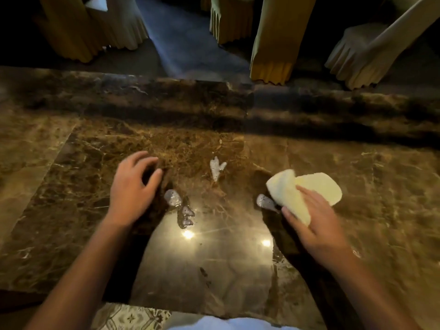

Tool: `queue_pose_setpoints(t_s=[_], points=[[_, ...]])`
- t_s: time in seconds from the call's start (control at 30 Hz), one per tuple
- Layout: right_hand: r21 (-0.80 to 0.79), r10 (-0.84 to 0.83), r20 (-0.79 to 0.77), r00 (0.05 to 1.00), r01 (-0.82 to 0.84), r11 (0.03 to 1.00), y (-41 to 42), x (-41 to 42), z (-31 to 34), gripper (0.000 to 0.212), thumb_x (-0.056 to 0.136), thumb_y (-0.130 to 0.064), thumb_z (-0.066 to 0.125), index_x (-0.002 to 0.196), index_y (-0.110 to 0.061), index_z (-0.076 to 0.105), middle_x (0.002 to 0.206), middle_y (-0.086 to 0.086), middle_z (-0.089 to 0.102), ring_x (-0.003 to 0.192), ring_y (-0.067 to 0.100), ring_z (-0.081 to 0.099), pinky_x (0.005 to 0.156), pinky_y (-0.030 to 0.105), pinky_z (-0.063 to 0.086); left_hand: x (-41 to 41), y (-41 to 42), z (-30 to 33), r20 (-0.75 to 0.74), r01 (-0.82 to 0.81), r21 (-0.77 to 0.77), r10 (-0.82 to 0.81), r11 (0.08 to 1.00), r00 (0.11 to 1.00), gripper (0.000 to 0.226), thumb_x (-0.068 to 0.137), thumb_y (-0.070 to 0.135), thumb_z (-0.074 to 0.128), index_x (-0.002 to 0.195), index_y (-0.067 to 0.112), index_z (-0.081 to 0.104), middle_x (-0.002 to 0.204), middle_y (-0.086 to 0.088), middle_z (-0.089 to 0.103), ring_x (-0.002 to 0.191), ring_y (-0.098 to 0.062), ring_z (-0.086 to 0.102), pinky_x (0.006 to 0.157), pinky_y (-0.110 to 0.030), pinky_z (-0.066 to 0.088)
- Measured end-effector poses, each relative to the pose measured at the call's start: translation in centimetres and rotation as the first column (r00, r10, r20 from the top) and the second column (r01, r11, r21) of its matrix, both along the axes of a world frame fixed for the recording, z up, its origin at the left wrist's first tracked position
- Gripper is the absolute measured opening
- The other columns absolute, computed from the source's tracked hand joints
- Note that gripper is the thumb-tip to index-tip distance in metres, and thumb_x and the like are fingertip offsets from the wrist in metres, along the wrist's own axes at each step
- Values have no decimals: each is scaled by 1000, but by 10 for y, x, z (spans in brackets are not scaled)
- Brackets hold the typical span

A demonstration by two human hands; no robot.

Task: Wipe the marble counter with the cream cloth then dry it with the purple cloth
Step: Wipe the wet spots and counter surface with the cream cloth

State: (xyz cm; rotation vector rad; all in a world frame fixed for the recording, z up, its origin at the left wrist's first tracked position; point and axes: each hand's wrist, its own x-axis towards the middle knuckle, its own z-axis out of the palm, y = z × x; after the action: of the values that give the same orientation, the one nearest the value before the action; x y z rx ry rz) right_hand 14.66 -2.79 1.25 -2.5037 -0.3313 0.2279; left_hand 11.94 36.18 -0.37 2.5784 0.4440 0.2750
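On a polished brown marble surface, a person's right hand lies flat on a cream cloth, fingers spread and pressing its near edge to the stone; the cloth bunches up beyond the fingers. Just left of the cloth sits a small blob of foam. Further left of the cloth, near the middle, a white foam streak stands out, with two wet patches nearer the person. Well left of the cloth, the left hand hovers with fingers curled and apart, holding nothing; whether it touches the stone cannot be told. Ceiling lights glint off the stone between the forearms. Beyond the cloth, past the far edge, stand chairs in pleated covers.
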Motion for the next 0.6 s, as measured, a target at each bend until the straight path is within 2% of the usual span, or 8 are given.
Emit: queue_pose_setpoints(t_s=[0.03, 0.07, 0.13, 0.2, 0.27, 0.33, 0.4, 0.6], points=[[-64, 54, -18, 998, -55, 996, -1, -7, -15, 82, 93, -76, 32, 142, -15, 58, 148, 3, 57, 143, 23, 44, 120, 44, 27, 8, 13, -5, -32, -17, 61, 19, 998, 999, 43, 98, 32, 61, 137, 14, 61, 151, -11, 50, 145, -30, 39, 119, -50, 32], [-83, 80, -31, 996, -83, 993, 0, -16, -24, 84, 93, -78, 28, 144, -17, 56, 153, 0, 51, 149, 21, 36, 124, 49, 23, 15, 23, -11, -56, -25, 118, 32, 993, 998, 46, 98, 33, 60, 140, 12, 58, 155, -14, 47, 149, -33, 35, 121, -53, 29], [-19, 34, 12, 999, -33, 999, 6, -26, -35, 73, 96, -74, 27, 143, -27, 56, 159, -6, 43, 154, 18, 26, 126, 54, 18, 33, 40, -22, -87, -26, 215, 45, 976, 995, 51, 99, 36, 58, 144, 11, 54, 158, -18, 41, 152, -36, 27, 122, -55, 23], [-8, -63, 77, 995, 64, 998, 18, -24, -40, 63, 98, -69, 30, 143, -33, 56, 162, -7, 38, 157, 19, 20, 127, 52, 13, 52, 50, -32, -116, -6, 255, 37, 967, 993, 54, 100, 40, 55, 145, 11, 51, 160, -19, 39, 153, -38, 24, 122, -57, 21], [-130, -93, 74, 993, 102, 986, 32, -16, -47, 62, 97, -68, 32, 149, -36, 49, 167, -5, 29, 159, 23, 12, 127, 52, 8, 66, 51, -44, -160, 11, 256, 31, 967, 987, 57, 101, 46, 49, 149, 14, 46, 163, -17, 35, 155, -36, 21, 123, -59, 18], [-309, -55, 63, 997, 71, 948, 46, -7, -59, 67, 98, -69, 30, 156, -37, 36, 171, -1, 20, 160, 26, 4, 127, 54, 4, 73, 51, -55, -202, 19, 270, 37, 963, 979, 62, 103, 52, 40, 154, 18, 37, 167, -14, 28, 157, -32, 16, 124, -57, 12], [-413, 4, 98, 995, 37, 910, 50, 5, -66, 70, 99, -69, 28, 160, -36, 26, 172, 2, 16, 160, 28, 2, 127, 56, 4, 73, 48, -59, -197, 10, 278, 47, 961, 979, 64, 102, 55, 36, 156, 20, 33, 169, -12, 24, 158, -30, 12, 124, -55, 7], [-435, 7, 98, 995, 36, 900, 78, 109, -71, 70, 99, -67, 25, 161, -34, 22, 172, 4, 16, 159, 30, 5, 127, 56, 3, 80, 49, -62, -206, 22, 269, 35, 963, 978, 66, 101, 58, 33, 158, 23, 29, 170, -9, 20, 159, -28, 9, 125, -53, 4]])
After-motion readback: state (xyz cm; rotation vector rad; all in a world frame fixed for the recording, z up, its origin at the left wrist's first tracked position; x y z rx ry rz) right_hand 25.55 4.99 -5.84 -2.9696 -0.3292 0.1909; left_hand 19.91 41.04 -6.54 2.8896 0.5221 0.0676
